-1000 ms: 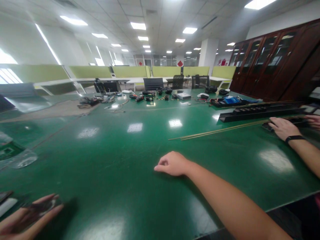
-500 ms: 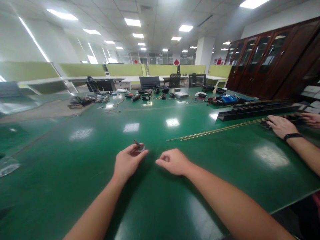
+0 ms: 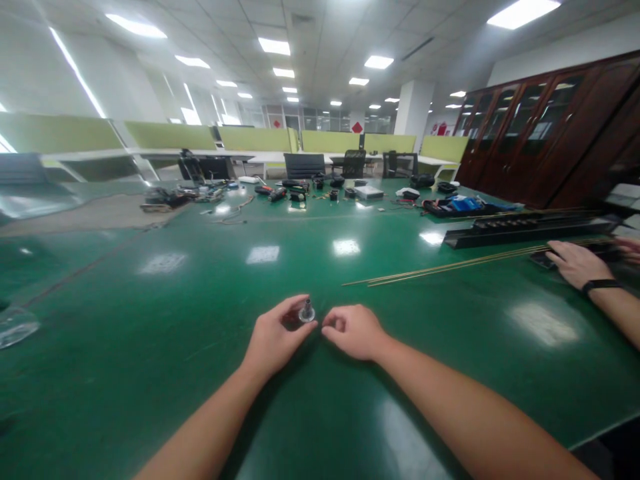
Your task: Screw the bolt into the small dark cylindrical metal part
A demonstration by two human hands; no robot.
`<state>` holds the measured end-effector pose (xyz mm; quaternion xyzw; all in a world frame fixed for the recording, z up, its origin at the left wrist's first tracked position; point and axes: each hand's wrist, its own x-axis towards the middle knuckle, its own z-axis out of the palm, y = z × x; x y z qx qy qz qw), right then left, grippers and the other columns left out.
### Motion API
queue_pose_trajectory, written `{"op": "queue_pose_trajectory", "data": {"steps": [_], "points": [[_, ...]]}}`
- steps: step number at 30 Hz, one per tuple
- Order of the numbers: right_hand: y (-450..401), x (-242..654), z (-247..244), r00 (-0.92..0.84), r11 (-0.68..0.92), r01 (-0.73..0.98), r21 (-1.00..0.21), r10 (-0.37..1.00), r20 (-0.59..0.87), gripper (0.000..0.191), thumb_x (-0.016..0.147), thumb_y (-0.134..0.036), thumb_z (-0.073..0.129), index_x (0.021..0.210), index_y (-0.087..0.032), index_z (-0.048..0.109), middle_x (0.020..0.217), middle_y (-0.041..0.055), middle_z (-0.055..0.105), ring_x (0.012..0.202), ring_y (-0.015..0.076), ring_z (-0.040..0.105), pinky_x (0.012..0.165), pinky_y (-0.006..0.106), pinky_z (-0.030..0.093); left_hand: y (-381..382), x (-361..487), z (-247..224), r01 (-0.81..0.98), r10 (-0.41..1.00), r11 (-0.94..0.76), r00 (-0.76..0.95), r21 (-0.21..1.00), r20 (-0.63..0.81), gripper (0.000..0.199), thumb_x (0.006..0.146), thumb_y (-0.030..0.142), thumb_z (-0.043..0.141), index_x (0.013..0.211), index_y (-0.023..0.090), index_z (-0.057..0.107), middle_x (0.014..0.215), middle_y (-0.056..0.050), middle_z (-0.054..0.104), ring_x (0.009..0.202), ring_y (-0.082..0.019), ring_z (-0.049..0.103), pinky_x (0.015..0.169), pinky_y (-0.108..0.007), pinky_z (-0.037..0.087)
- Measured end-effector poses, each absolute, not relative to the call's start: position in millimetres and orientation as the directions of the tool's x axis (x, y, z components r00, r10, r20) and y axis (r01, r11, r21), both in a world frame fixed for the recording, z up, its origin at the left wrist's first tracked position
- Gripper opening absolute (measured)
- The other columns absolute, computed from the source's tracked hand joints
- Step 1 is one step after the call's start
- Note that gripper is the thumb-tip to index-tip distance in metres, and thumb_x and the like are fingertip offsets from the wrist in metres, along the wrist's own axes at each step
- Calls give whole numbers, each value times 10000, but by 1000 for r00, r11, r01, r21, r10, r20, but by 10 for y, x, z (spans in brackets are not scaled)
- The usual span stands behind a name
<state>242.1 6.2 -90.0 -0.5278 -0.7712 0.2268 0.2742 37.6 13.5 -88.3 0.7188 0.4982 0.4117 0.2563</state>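
Between the thumb and fingers of my left hand (image 3: 277,333) is a small metal piece (image 3: 307,311) with a round, shiny base and a darker stem pointing up. My right hand (image 3: 354,331) is just right of it, with its fingers curled and thumb against them; whatever it may pinch is too small to make out. A narrow gap lies between the two hands, low over the green tabletop (image 3: 200,287).
Thin brass-coloured rods (image 3: 415,273) run to the right, towards another person's hand (image 3: 580,267) beside a black channel (image 3: 500,233). Tools and small devices (image 3: 295,190) lie along the far side. A clear round object (image 3: 17,327) is at the left edge.
My left hand has moved right, closer to my right hand, and the metal piece has turned from tilted to upright. My right hand has shifted slightly right in the view.
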Motion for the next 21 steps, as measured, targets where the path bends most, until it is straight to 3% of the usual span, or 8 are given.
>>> {"op": "queue_pose_trajectory", "data": {"steps": [3, 8, 15, 21], "points": [[40, 2383, -911, -270, 346, 731, -588, 938, 216, 124, 803, -350, 644, 841, -283, 742, 647, -53, 671, 595, 120, 574, 557, 235, 311, 127, 386, -877, 496, 924, -382, 181, 780, 338, 520, 746, 366, 762, 1234, 239, 633, 1031, -27, 738, 916, -206, 703, 890, -342, 561], [40, 2396, -905, -301, 381, 740, -555, 925, 234, 137, 805, -356, 647, 844, -278, 753, 655, -42, 678, 602, 126, 575, 558, 238, 313, 118, 388, -863, 543, 900, -434, 214, 719, 381, 280, 749, 304, 734, 1018, 227, 715, 987, -23, 736, 892, -203, 687, 865, -338, 551], [134, 2468, -954, -306, 337, 595, -729, 935, 182, 170, 818, -296, 643, 905, -214, 763, 673, -7, 690, 597, 134, 595, 556, 228, 377, 101, 374, -847, 574, 862, -500, 259, 649, 435, 199, 747, 230, 707, 944, 207, 706, 960, -45, 716, 886, -202, 659, 839, -333, 534], [90, 2449, -979, -323, 381, 502, -776, 915, 241, 182, 783, -230, 656, 947, -189, 724, 710, -4, 697, 597, 128, 596, 579, 221, 423, 88, 359, -825, 518, 837, -546, 304, 658, 455, 196, 803, 315, 711, 963, 202, 709, 960, -65, 704, 887, -202, 649, 807, -325, 521]]}}
